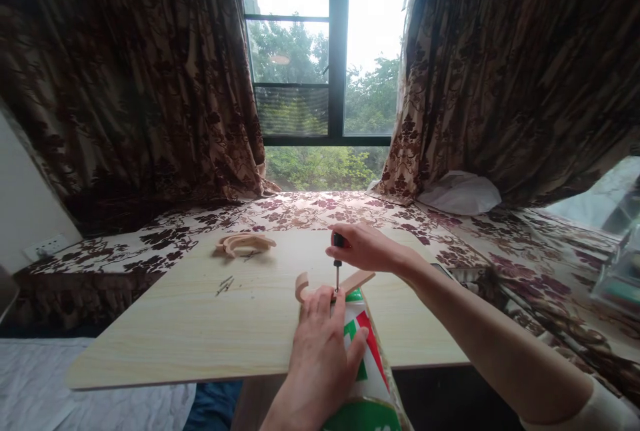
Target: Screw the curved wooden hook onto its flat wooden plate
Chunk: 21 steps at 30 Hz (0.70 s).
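My right hand (pixel 367 248) is closed round the black handle of a screwdriver (pixel 338 274), which stands upright with its tip pointing down. Under the tip lies a light wooden piece, with a curved end (pixel 301 286) to the left and a straight strip (pixel 360 280) to the right. My left hand (pixel 323 334) presses the middle of this piece with its fingertips, thumb apart. Those fingers cover part of the wood, and whatever the tip meets is too small to make out. Beneath the hand is a green, white and red package (pixel 367 358).
Several curved wooden pieces (pixel 245 242) lie at the back left of the pale wooden table (pixel 200 331). Small dark screws (pixel 225 285) are scattered in front of them. A dark flat object (pixel 444 273) sits at the right edge. Beyond are a floral-covered ledge (pixel 320 208) and curtains.
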### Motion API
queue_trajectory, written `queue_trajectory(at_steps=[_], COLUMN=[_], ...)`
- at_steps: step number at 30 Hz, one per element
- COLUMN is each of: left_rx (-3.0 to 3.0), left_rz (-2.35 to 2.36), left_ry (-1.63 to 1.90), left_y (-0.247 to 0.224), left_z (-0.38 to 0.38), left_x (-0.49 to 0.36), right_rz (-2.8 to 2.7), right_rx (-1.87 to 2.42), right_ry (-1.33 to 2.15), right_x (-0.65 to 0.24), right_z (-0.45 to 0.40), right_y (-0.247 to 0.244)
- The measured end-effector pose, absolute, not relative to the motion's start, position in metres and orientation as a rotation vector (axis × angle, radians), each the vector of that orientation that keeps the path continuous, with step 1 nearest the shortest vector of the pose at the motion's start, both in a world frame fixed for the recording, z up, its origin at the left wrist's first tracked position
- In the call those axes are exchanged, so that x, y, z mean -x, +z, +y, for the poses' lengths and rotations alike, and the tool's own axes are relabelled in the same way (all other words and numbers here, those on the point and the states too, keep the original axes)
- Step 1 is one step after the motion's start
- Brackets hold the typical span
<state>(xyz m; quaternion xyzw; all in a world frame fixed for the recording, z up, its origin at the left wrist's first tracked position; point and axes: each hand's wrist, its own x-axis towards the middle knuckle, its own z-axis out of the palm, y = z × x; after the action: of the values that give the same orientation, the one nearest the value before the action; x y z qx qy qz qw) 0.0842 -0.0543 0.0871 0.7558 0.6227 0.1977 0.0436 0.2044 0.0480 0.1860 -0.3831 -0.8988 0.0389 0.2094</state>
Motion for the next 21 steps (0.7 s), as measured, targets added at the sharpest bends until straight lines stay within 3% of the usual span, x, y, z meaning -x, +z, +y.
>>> queue_trajectory(at_steps=[21], left_rx=[-2.352], left_rz=[1.936], left_ry=[0.598], left_y=[0.074], left_z=[-0.052], left_x=[-0.082], right_rz=[-2.441], right_rx=[1.087], right_ry=[0.114], right_x=[-0.201], right_z=[0.045], right_y=[0.180])
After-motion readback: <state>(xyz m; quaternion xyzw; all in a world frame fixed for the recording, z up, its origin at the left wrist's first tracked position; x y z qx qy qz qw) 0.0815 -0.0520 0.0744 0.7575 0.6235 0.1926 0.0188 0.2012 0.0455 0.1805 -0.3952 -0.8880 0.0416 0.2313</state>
